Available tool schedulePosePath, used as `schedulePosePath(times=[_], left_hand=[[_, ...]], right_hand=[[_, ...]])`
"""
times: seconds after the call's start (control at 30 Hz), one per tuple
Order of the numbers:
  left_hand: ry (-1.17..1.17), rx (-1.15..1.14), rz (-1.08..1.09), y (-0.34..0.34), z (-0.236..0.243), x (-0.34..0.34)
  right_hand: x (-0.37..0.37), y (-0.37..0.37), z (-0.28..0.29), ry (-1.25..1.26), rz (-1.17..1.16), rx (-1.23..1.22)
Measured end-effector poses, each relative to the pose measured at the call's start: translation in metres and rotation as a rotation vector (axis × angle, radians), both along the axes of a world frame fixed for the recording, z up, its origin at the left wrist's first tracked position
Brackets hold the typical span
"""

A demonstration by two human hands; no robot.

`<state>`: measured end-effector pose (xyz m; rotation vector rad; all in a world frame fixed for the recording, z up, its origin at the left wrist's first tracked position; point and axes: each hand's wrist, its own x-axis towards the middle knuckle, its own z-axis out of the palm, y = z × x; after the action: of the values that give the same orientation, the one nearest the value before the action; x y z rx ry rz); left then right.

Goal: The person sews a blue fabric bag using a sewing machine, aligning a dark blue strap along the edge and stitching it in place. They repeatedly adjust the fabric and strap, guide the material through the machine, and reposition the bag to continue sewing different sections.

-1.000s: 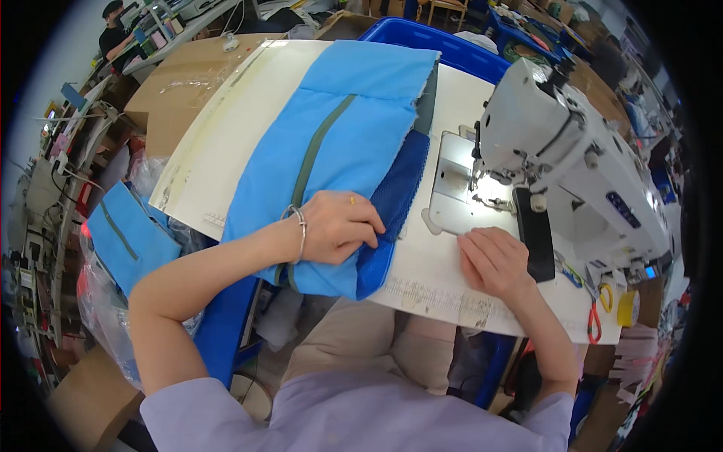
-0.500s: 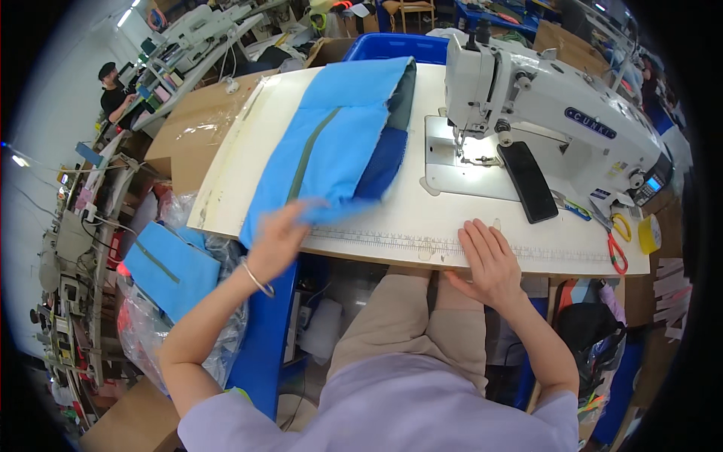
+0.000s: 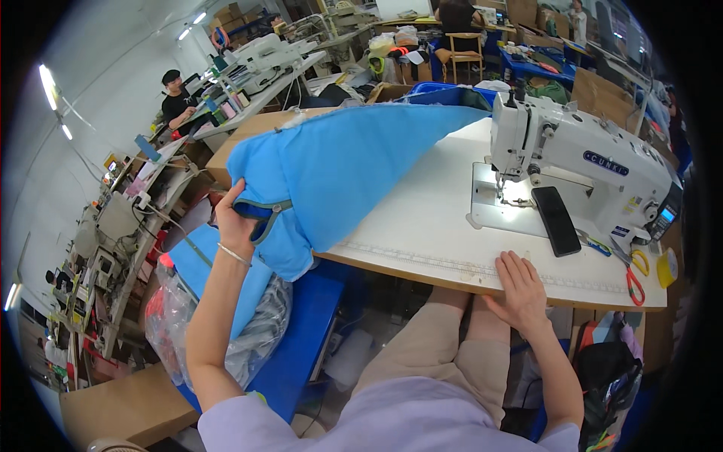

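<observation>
My left hand (image 3: 235,220) grips a large light-blue fabric piece (image 3: 354,162) at its left end, lifted off the table's left side. Beside my fingers gapes a slit edged in dark green, with darker blue cloth inside. The piece's far corner stretches toward the sewing machine (image 3: 595,147), and part of its underside is hidden. My right hand (image 3: 521,290) lies flat on the front edge of the white sewing table (image 3: 410,218), fingers stretched out and holding nothing. A black phone (image 3: 556,221) rests by the machine's base, right of the needle.
Red-and-yellow-handled scissors (image 3: 635,286), small snips (image 3: 599,247) and a yellow tape roll (image 3: 666,267) lie at the table's right end. Left and below, another blue fabric piece (image 3: 197,252) lies on a clear plastic bag (image 3: 256,335). A blue bin (image 3: 433,87) stands behind the table.
My left hand has raised the blue fabric and drawn it leftward, turning it so the slit end hangs off the table. My right hand still rests at the edge. The view has tilted up.
</observation>
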<state>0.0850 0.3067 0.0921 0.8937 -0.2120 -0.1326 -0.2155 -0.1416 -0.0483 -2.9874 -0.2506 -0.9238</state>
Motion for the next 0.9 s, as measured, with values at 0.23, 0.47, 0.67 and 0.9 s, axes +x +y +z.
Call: schedulePosePath(times=[0.23, 0.47, 0.67, 0.9], left_hand=[[0.140, -0.020, 0.120, 0.022, -0.015, 0.013], [0.213, -0.048, 0.141, 0.044, -0.034, 0.027], [0.218, 0.009, 0.226, 0.085, -0.057, 0.056], [0.466, 0.211, 0.329, 0.127, -0.091, 0.073]], right_hand=[[-0.002, -0.003, -0.006, -0.034, 0.011, -0.002], [-0.005, -0.001, 0.002, -0.027, 0.005, -0.003], [-0.001, -0.001, -0.002, -0.003, 0.005, 0.004], [-0.001, -0.002, -0.004, 0.024, -0.010, 0.006]])
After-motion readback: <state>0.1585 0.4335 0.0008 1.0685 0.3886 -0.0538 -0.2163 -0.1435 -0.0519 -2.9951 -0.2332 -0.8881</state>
